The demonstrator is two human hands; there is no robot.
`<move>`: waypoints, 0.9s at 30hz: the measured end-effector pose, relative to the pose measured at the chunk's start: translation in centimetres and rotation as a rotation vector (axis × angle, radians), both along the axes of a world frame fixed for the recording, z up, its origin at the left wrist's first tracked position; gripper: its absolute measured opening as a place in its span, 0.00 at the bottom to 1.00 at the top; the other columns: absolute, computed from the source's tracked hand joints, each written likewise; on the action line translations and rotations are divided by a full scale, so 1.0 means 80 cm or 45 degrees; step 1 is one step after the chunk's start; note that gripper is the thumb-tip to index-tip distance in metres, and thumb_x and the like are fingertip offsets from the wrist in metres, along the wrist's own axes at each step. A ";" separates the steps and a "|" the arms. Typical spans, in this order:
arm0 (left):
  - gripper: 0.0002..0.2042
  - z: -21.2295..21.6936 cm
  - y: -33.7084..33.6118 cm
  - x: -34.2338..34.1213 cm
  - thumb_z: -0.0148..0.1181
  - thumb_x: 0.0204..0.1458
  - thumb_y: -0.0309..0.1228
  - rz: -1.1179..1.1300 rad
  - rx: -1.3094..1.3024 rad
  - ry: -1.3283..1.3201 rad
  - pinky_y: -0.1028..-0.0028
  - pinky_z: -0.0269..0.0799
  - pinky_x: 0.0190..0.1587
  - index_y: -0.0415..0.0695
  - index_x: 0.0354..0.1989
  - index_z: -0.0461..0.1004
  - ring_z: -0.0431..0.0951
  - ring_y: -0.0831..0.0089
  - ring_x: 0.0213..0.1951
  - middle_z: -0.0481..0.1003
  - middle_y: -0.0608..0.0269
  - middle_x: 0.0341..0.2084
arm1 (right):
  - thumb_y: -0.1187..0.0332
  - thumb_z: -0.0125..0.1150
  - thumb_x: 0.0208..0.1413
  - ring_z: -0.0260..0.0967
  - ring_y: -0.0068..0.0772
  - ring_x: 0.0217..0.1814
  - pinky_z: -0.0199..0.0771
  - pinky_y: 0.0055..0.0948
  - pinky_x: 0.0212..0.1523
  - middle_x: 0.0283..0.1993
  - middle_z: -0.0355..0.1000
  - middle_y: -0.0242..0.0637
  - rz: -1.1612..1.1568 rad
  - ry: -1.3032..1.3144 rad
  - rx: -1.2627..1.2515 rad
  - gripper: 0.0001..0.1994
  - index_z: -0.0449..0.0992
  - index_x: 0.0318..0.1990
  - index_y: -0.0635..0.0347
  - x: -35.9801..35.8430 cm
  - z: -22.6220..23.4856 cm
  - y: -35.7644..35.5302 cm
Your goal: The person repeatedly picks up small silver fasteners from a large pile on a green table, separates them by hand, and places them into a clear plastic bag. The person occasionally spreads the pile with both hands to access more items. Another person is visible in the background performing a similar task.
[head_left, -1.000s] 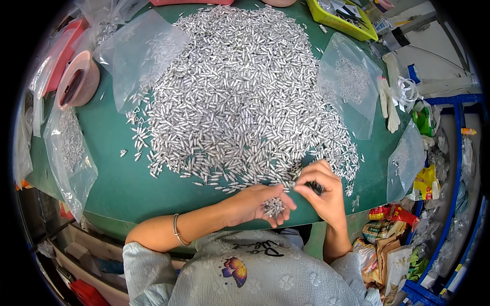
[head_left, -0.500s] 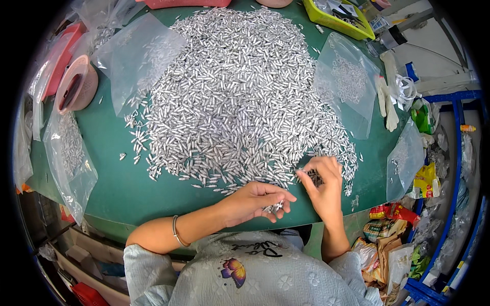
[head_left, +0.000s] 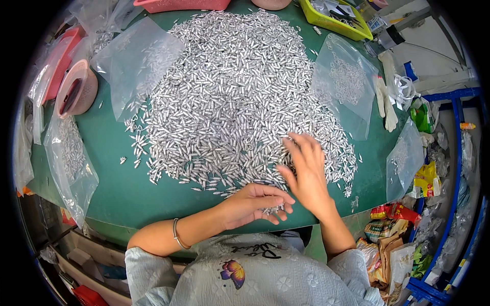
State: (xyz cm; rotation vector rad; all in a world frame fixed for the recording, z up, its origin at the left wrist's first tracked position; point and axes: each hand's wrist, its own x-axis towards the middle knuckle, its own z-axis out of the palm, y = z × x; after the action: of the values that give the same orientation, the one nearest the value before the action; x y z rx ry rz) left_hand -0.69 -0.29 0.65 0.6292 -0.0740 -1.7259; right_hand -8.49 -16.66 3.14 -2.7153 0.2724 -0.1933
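A broad heap of small silver, bullet-shaped metal pieces point(head_left: 224, 92) covers the middle of the green table point(head_left: 122, 196). At the heap's near edge, my left hand point(head_left: 250, 205) is curled with its palm turned inward, cupping several silver metal pieces point(head_left: 273, 209) in its fingers. My right hand point(head_left: 308, 176) is over the lower right part of the heap, palm down, fingers apart and stretched away from me. Nothing shows in its grip, though the underside is hidden. Its thumb points toward the left hand's fingertips without touching them.
Clear plastic bags with metal pieces lie left point(head_left: 135, 66) and right point(head_left: 344, 84) of the heap; another bag point(head_left: 71, 158) hangs at the left edge. A pink basket point(head_left: 84, 92), a yellow-green tray point(head_left: 334, 23) and white gloves point(head_left: 388, 97) lie around. Blue shelving point(head_left: 454, 97) stands at right.
My right hand has moved forward and slightly left over the heap, its fingers going from a pinch to spread. My left hand has stayed almost in place with its pieces.
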 end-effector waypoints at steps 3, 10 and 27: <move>0.11 0.006 0.002 0.000 0.53 0.58 0.32 -0.037 0.026 -0.031 0.78 0.68 0.30 0.38 0.42 0.74 0.71 0.78 0.29 0.73 0.63 0.29 | 0.71 0.61 0.48 0.45 0.53 0.69 0.52 0.47 0.61 0.65 0.54 0.45 0.136 0.066 0.169 0.24 0.67 0.55 0.61 -0.021 0.002 0.005; 0.10 -0.002 0.005 -0.001 0.52 0.58 0.32 -0.012 -0.052 0.011 0.81 0.61 0.23 0.38 0.41 0.75 0.67 0.82 0.25 0.70 0.66 0.23 | 0.76 0.62 0.46 0.58 0.46 0.65 0.59 0.42 0.59 0.56 0.68 0.39 0.274 0.012 0.721 0.14 0.76 0.43 0.61 -0.045 0.007 -0.023; 0.14 -0.010 0.005 0.000 0.50 0.60 0.36 0.016 -0.059 0.001 0.80 0.65 0.26 0.38 0.45 0.74 0.70 0.78 0.29 0.72 0.62 0.29 | 0.78 0.60 0.48 0.67 0.34 0.34 0.65 0.28 0.38 0.33 0.71 0.39 -0.302 -0.312 0.532 0.02 0.76 0.31 0.65 -0.006 -0.003 -0.035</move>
State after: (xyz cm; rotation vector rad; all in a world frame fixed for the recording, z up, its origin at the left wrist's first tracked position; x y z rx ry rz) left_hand -0.72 0.11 -0.16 0.5937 -0.1092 -1.7073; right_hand -9.00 -19.48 2.87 -2.2162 0.5008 -0.4757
